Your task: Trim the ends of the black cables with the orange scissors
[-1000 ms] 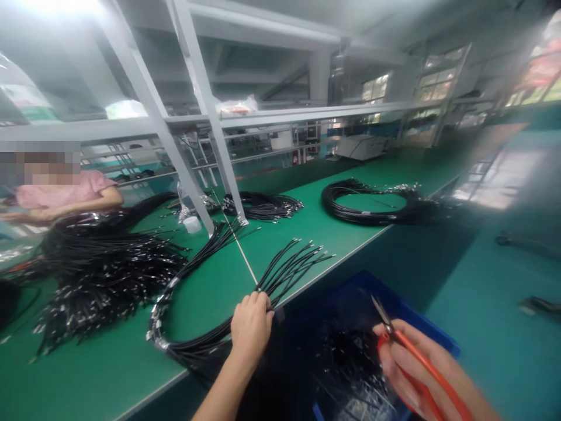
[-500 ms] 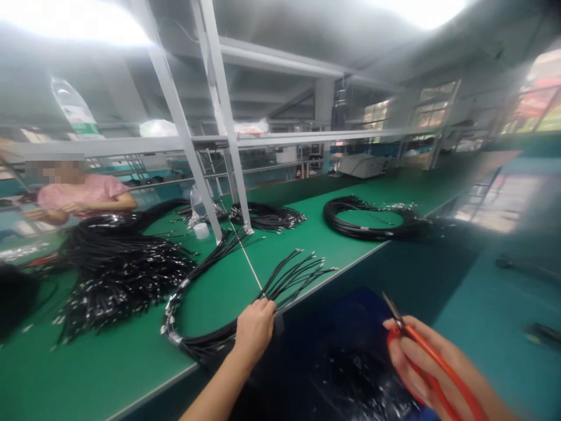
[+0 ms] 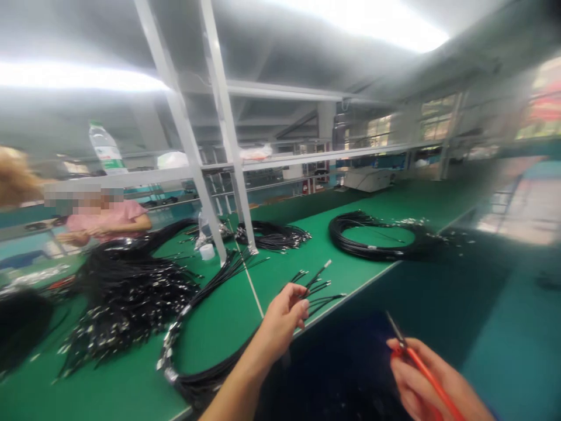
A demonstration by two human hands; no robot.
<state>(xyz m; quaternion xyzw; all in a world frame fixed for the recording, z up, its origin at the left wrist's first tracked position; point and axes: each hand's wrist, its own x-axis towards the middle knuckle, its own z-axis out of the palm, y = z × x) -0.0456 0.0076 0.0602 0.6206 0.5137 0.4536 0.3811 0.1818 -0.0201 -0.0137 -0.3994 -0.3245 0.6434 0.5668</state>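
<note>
My left hand (image 3: 284,318) is over the front edge of the green table, thumb and fingers closed on a black cable (image 3: 316,278) whose pale tip points up and away. Other cable ends fan out just beyond the fingers. They belong to a bundle of black cables (image 3: 205,377) that curves round on the table to my left, with clear wrapping on its bend. Off the table's edge, my right hand (image 3: 425,374) is wrapped round red-handled scissors (image 3: 427,369). Their pointed blades look closed and aim up and left, apart from the cables.
A large heap of black cables (image 3: 131,298) lies on the left, near a person in a pink top (image 3: 127,219). Coiled cables (image 3: 372,251) lie at the right and more (image 3: 276,237) behind the white rack post (image 3: 239,193). A bottle (image 3: 107,153) stands on the shelf.
My left hand has shifted right along the bundle, from gripping it whole to pinching a cable near its end. My right hand still holds the scissors. The view has tilted up.
</note>
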